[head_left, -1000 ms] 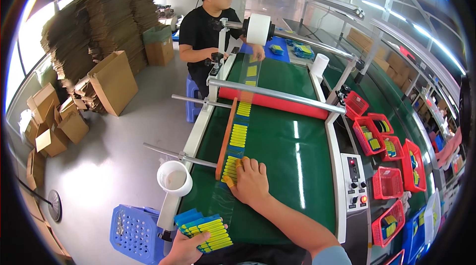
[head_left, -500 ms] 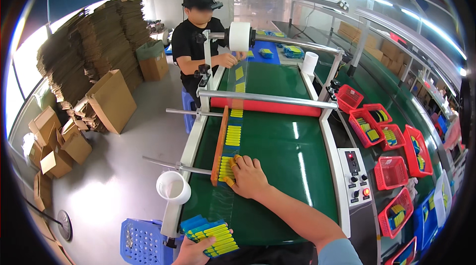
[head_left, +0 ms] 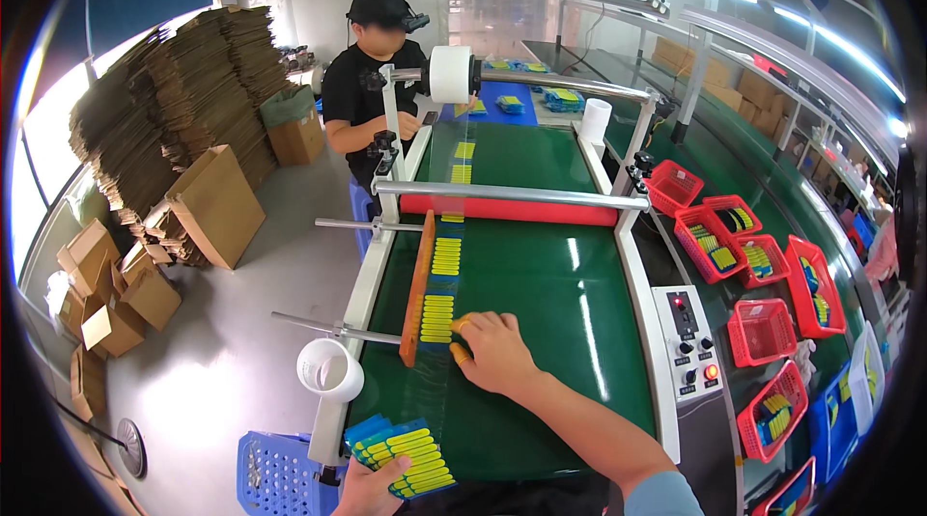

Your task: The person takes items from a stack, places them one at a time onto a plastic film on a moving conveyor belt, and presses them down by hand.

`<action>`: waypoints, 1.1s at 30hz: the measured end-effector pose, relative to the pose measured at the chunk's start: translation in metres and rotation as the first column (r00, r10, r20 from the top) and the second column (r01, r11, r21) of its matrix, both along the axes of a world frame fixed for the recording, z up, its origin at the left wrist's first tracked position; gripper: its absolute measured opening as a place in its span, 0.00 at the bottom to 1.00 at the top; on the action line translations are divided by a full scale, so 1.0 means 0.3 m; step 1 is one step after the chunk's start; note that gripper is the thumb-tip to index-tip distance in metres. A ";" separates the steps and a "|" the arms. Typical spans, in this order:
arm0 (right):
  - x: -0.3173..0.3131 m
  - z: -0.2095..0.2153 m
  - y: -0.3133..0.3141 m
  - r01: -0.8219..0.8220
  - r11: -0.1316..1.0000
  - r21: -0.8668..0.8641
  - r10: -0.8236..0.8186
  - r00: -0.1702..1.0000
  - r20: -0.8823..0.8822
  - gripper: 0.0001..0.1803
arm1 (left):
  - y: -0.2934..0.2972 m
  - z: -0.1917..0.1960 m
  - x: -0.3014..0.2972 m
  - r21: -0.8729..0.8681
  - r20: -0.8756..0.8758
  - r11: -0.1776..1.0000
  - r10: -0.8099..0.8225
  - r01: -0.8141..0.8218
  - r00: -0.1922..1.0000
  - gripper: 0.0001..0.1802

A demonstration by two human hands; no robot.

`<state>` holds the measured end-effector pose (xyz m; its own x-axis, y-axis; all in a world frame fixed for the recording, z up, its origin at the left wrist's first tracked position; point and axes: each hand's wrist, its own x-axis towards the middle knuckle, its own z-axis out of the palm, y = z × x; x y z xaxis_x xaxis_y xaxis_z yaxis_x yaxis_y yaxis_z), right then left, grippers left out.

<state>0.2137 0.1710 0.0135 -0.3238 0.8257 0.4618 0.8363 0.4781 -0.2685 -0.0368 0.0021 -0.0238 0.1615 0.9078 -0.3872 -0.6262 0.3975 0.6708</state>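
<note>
My left hand (head_left: 371, 491) grips a fanned stack of blue-and-yellow packs (head_left: 410, 458) at the belt's near end, thumb on top. My right hand (head_left: 494, 352) has yellow-orange covers on its thumb and forefinger. Those two fingers are apart, right beside the edge of a pack of yellow sticks (head_left: 438, 319) lying on the green belt (head_left: 541, 304). Further along, another yellow pack (head_left: 447, 256) lies in the same line, beside an orange guide bar (head_left: 417, 289). A strip of clear film runs along this line.
A red roller (head_left: 521, 210) and metal bar cross the belt, with a white film roll (head_left: 450, 74) above. A co-worker (head_left: 377, 82) stands at the far left side. Red baskets (head_left: 761, 334) and a control box (head_left: 688, 342) are on the right; a white cup-shaped tube (head_left: 330, 369) is at left.
My right hand has drawn back slightly to the right, off the nearest pack on the belt. The left hand keeps its stack. The co-worker's hands have moved away from the film.
</note>
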 end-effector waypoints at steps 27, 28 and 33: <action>-0.049 -0.024 0.062 -0.125 0.950 -0.285 -0.015 0.896 -0.443 0.19 | -0.024 0.110 0.072 0.099 -0.070 0.993 0.076 -0.069 0.995 0.19; -0.046 -0.040 0.061 -0.125 0.951 -0.283 -0.014 0.897 -0.443 0.19 | -0.027 0.110 0.071 0.089 -0.061 0.993 0.077 -0.071 0.995 0.19; -0.041 -0.045 0.067 -0.046 0.997 -0.055 0.044 0.998 -0.038 0.16 | -0.033 0.107 0.013 0.007 0.058 0.992 0.127 -0.127 0.990 0.18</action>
<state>0.2014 0.1910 -0.0001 -0.3444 0.8356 0.4280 0.8034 0.4982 -0.3262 -0.0330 -0.0079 0.0082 0.0662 0.9262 -0.3711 -0.7086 0.3055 0.6361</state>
